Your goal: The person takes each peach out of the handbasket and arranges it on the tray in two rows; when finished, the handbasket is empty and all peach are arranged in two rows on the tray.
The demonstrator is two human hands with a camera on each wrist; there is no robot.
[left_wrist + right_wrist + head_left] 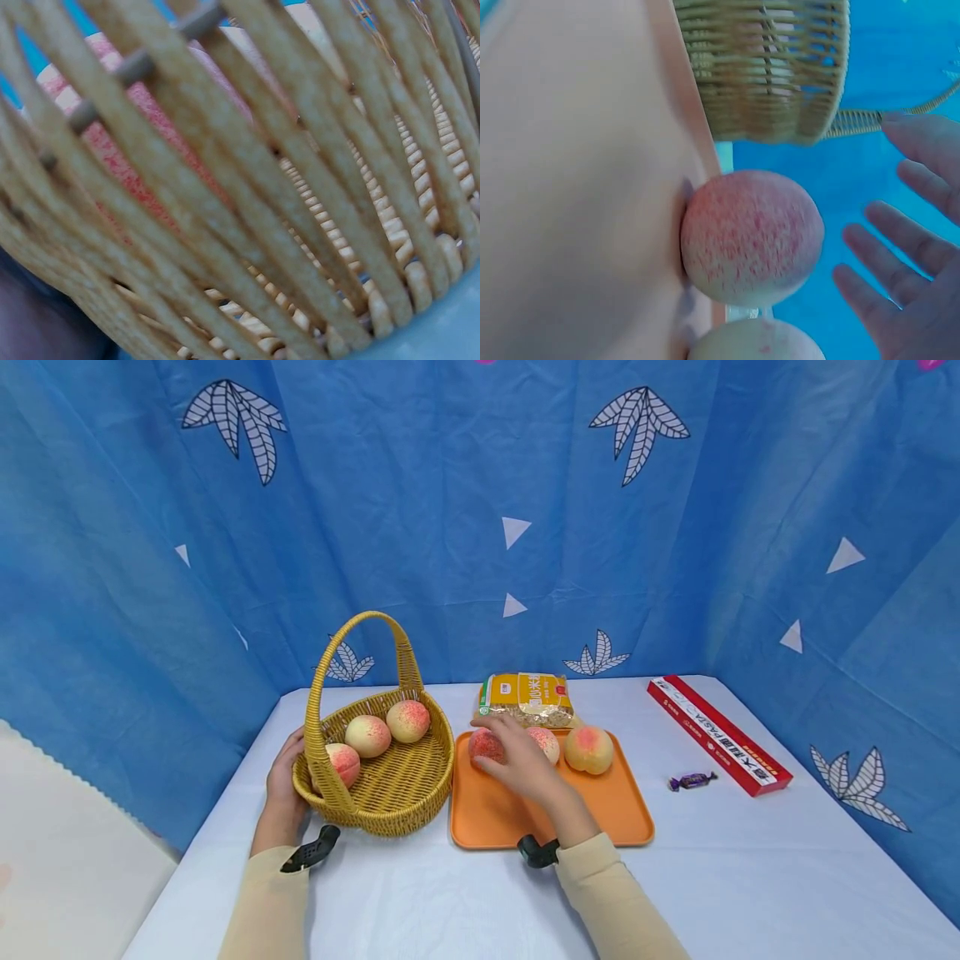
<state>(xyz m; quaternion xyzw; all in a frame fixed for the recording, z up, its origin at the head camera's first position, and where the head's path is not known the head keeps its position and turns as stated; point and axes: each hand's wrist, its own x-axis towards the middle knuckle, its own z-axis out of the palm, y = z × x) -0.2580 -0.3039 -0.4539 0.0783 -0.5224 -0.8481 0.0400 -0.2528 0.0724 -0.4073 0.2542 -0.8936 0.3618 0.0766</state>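
A yellow woven basket (397, 781) with a tall handle holds three peaches, one of them (408, 721) near its back rim. My left hand (283, 781) rests on the basket's left side; most of its fingers are hidden. Basket slats (247, 187) fill the left wrist view. On the orange tray (480, 822) lie three peaches in a row. Over the leftmost peach (487, 748) is my right hand (521, 762). In the right wrist view the right hand (907, 262) has its fingers extended and spread, apart from the nearest peach (754, 236).
Behind the tray lies a yellow-labelled food bag (527, 700). To the right are a purple-wrapped candy (692, 781) and a long red pasta box (716, 735). A blue patterned curtain (450, 527) hangs behind the white-covered table (420, 893).
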